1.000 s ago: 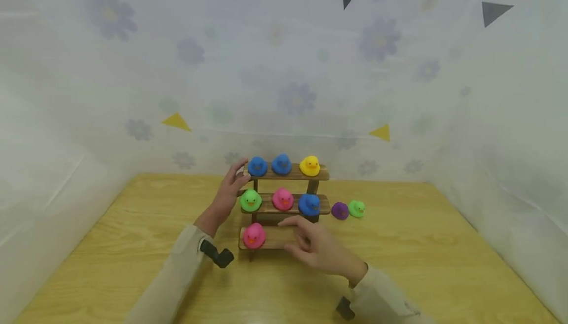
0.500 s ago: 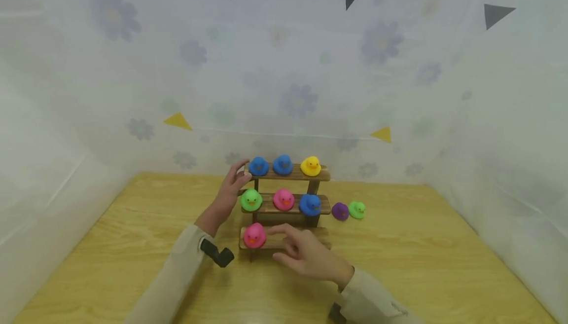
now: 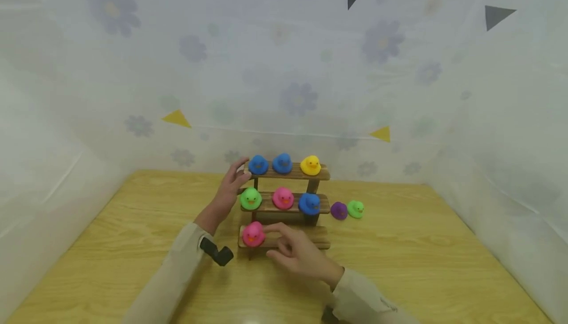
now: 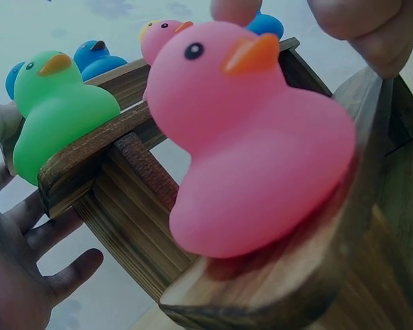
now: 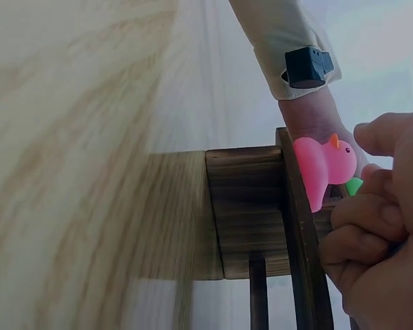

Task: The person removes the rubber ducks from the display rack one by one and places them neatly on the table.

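Observation:
A three-tier wooden stand (image 3: pixel 317 237) holds several rubber ducks. My left hand (image 3: pixel 227 191) is at its left side, thumb and index finger around the left end of the top shelf; its other fingers spread near the green rubber duck (image 4: pixel 62 110) in the left wrist view. On the bottom shelf, at the left end, sits a pink rubber duck (image 3: pixel 253 234). My right hand (image 3: pixel 299 255) reaches over that shelf from the right. Its index finger points at the duck's right side, close to or touching it; the thumb stands apart below and the remaining fingers curl in.
Two blue ducks and a yellow duck (image 3: pixel 310 165) line the top shelf. A pink duck (image 3: pixel 283 198) and a blue duck (image 3: pixel 309 204) share the middle shelf with the green one. On the wooden table (image 3: pixel 399 255), right of the stand, are a purple duck (image 3: pixel 339 210) and a light green duck (image 3: pixel 355 209).
My right hand has moved left along the bottom shelf, bringing its index finger to the pink duck. The left hand keeps its place at the top shelf. The ducks stay where they were.

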{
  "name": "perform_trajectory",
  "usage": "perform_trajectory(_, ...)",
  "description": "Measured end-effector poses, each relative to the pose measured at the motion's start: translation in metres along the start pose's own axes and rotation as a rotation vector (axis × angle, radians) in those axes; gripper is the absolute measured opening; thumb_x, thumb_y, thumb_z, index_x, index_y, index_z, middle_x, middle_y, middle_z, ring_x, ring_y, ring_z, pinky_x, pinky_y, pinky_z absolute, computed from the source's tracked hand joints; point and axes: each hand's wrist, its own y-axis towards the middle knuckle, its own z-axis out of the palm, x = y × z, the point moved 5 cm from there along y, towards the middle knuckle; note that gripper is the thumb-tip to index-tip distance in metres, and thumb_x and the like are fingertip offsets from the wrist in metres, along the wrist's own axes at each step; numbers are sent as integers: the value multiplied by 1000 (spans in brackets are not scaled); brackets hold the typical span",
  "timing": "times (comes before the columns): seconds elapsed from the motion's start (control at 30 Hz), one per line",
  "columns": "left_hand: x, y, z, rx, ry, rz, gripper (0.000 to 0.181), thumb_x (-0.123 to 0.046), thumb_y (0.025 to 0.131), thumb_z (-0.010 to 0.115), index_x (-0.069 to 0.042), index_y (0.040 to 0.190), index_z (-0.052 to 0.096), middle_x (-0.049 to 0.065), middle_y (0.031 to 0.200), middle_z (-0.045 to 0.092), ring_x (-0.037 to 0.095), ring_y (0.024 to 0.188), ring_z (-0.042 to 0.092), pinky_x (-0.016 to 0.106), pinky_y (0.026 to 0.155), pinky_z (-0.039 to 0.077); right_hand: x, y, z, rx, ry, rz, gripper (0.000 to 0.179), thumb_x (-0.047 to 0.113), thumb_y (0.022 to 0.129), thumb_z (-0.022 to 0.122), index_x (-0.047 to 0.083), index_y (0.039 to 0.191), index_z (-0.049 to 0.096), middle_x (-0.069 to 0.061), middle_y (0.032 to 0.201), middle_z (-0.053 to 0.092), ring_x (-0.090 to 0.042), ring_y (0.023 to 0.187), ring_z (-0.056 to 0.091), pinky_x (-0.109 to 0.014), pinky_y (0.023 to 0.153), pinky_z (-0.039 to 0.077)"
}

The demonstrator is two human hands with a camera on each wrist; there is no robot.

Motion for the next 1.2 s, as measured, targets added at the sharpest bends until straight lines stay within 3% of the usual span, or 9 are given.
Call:
perform_trajectory(0.27, 0, 1, 0, -12, 3, 5, 53, -34, 103, 41, -21, 152, 24, 17, 153, 28, 36, 139, 31, 61, 107, 28, -6, 4, -1, -53, -1, 80, 41, 12, 93, 64, 10, 131, 50, 6, 49, 33, 7, 44, 27, -14, 44, 30)
perform_trajectory(0.43, 1, -1, 2, -3, 6, -7, 53, -33, 103, 41, -23, 152, 24, 14, 156, 24, 35, 141, 30, 61, 107, 28, -7, 3, 2, -43, 6, 144, 41, 12, 92, 65, 10, 131, 50, 10, 52, 33, 7, 45, 28, -13, 45, 30)
perform_trajectory(0.97, 0, -1, 1, -5, 9, 6, 53, -31, 104, 40, -19, 152, 23, 19, 150, 34, 36, 138, 33, 60, 107, 28, -12, 19, 10, -86, -50, 129, 37, 14, 90, 68, 12, 125, 55, 10, 53, 37, 6, 47, 31, -13, 47, 29)
perform_trajectory(1.2, 2, 0, 0, -2, 2, 7, 55, -30, 104, 40, -15, 153, 21, 21, 149, 36, 37, 137, 33, 61, 108, 27, -13, 23, 12, -49, -64, 149, 41, 18, 90, 68, 8, 128, 54, 10, 54, 38, 5, 46, 31, -13, 47, 28)
